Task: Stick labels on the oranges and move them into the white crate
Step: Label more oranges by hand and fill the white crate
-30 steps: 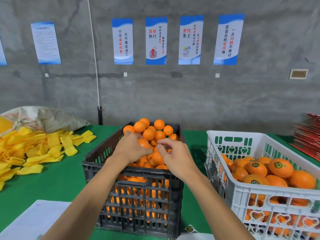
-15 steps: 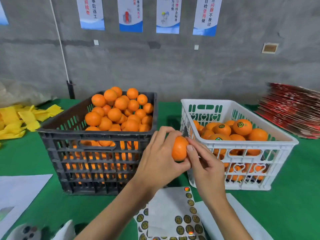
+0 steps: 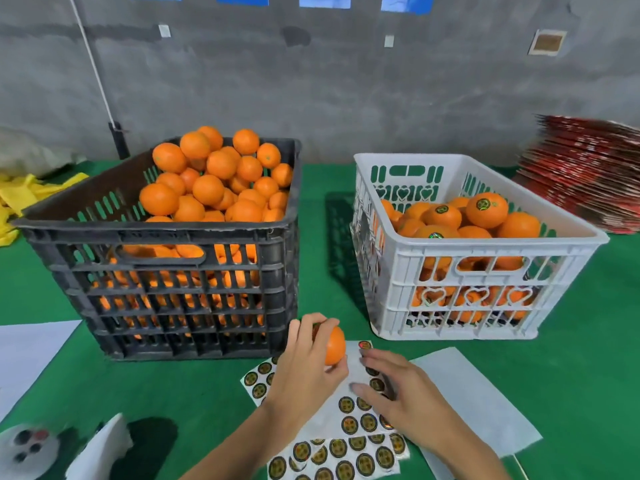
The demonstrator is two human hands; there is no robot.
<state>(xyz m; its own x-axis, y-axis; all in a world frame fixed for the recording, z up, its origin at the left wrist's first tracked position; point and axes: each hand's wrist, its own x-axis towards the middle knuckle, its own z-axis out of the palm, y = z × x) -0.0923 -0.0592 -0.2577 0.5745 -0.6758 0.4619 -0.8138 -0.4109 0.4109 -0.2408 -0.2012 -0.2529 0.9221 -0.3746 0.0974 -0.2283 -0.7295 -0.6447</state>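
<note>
My left hand (image 3: 304,372) grips one orange (image 3: 334,344) low over the label sheets (image 3: 346,427), just in front of the black crate (image 3: 166,271). That crate is heaped with unlabelled oranges (image 3: 214,181). My right hand (image 3: 394,396) hovers over the sheet of round gold-and-black labels, fingers loosely bent and reaching down to them; whether a label is between the fingertips cannot be seen. To the right stands the white crate (image 3: 485,282), partly filled with labelled oranges (image 3: 485,209).
Green cloth (image 3: 588,341) covers the table. White backing paper (image 3: 485,410) lies under my right hand and another sheet (image 3: 27,355) at the left. Yellow foam sleeves (image 3: 20,199) lie far left. A red stack of flat cartons (image 3: 588,174) sits far right.
My left hand lifted an orange out of the black crate and brought it down over the label sheets. My right hand left the orange and dropped to the labels. My view tilted downward.
</note>
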